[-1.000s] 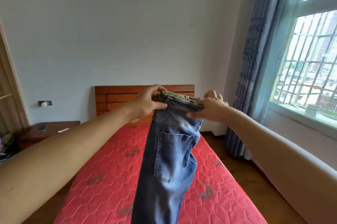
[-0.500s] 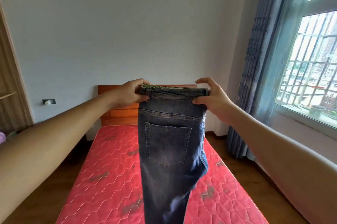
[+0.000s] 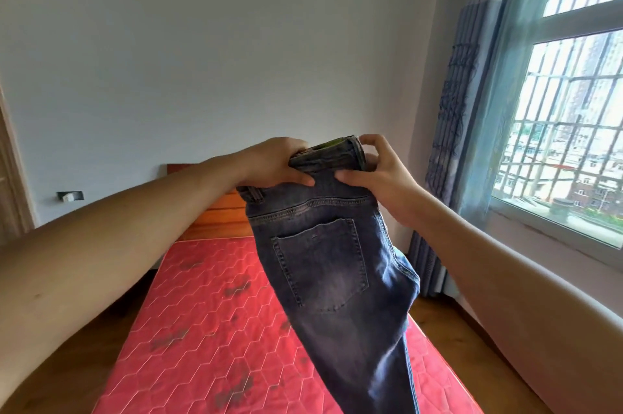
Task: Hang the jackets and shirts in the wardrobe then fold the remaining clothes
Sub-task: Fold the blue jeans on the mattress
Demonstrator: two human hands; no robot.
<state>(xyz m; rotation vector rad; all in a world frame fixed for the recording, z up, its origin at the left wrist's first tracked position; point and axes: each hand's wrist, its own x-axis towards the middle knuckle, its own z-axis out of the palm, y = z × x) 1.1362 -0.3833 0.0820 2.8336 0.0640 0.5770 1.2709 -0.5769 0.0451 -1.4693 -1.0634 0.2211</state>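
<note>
Jeans point(image 3: 332, 278) held aloft over the red mattress point(image 3: 209, 329), back pocket facing the camera. Left hand point(image 3: 276, 164) and right hand point(image 3: 377, 174) both grip the bunched waistband (fingers curled tight, thumbs in front). Curtain point(image 3: 451, 117) hangs just right.

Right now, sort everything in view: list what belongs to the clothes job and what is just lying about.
Belongs to the job:
jeans, held up in the air
left hand and right hand, both gripping the waistband

Just there:
red mattress
wooden headboard
curtain
window
wall socket
</note>
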